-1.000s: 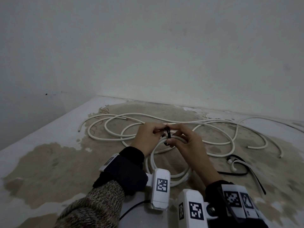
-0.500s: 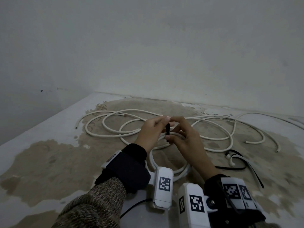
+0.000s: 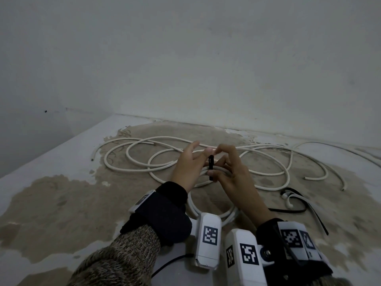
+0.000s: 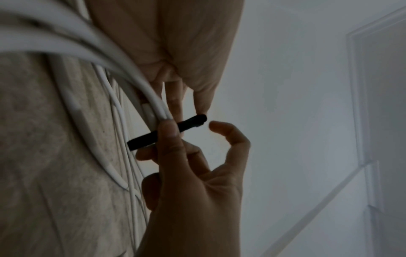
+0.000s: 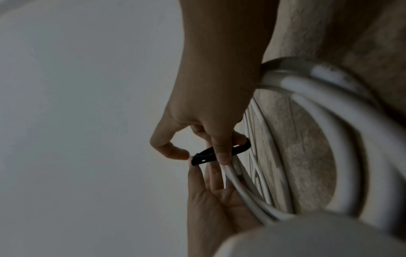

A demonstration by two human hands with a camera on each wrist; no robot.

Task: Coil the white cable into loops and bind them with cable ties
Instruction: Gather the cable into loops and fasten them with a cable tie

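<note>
So far, only part of the job looks done: a small bundle of loops of the round white plastic cable (image 3: 214,215) has been gathered in front of the person and is held up off the worn, paint-patched concrete surface (image 3: 61,203), while most of the cable sprawls loose behind it toward the wall. A short black cable tie (image 3: 210,170) is wrapped round the gathered strands at the top of the bundle. The right hand (image 3: 233,178) has its fingers curled over the loops and the tie, pinching them together. The left hand (image 3: 189,168) is mostly spread, fingers straight, with the thumb tip touching the tie's head end; I'd call it unclenched. Whether the tie is fully fastened I cannot tell, though it already forms a closed ring in the right wrist view. More black ties (image 3: 296,209) lie to the right on the surface. Left to do, by my reckoning: coiling the long loose run and binding it.
</note>
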